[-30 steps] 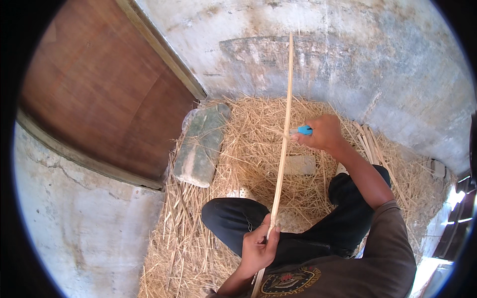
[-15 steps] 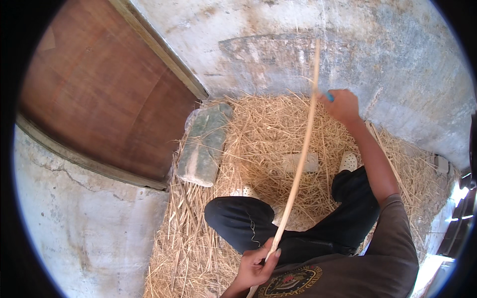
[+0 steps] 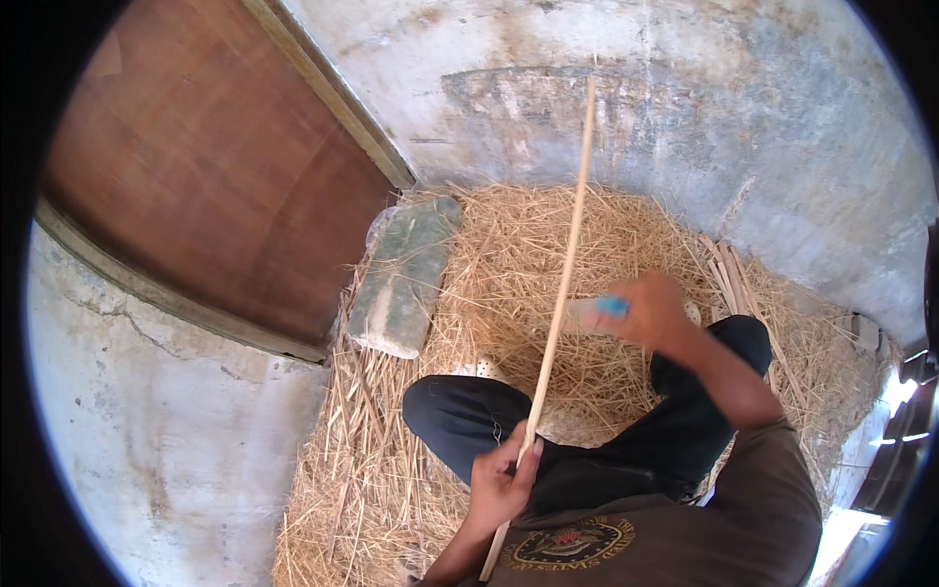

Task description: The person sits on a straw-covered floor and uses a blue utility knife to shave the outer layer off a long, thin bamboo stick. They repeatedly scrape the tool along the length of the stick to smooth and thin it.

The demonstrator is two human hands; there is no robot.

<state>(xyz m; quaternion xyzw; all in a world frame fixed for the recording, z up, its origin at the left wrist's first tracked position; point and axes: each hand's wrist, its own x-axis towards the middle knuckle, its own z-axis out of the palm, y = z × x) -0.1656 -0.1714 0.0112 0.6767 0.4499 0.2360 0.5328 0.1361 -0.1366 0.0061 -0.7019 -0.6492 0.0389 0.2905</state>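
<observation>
A long pale wooden strip [image 3: 562,293] slants up from my lap toward the far wall. My left hand [image 3: 505,477] is wrapped round its lower part, thumb along it, and the bottom end passes beneath that hand beside my shirt. To the right of the strip, my right hand [image 3: 650,308] is closed on a small blue-handled knife [image 3: 612,306]. Motion blurs that hand and the blade, which lies close to the strip's right side; whether they touch, I cannot tell.
Straw and thin shavings [image 3: 528,225] cover the floor round my bent legs. A greenish block-shaped bundle [image 3: 401,279] lies at left, by a brown door panel [image 3: 215,176]. Several thin wooden strips [image 3: 732,279] lie at right. A stained wall [image 3: 685,127] stands ahead.
My right hand has come down along the strip with the knife, from near its upper part toward me. The strip's top has swung slightly left; my left hand still holds it and has shifted up a little.
</observation>
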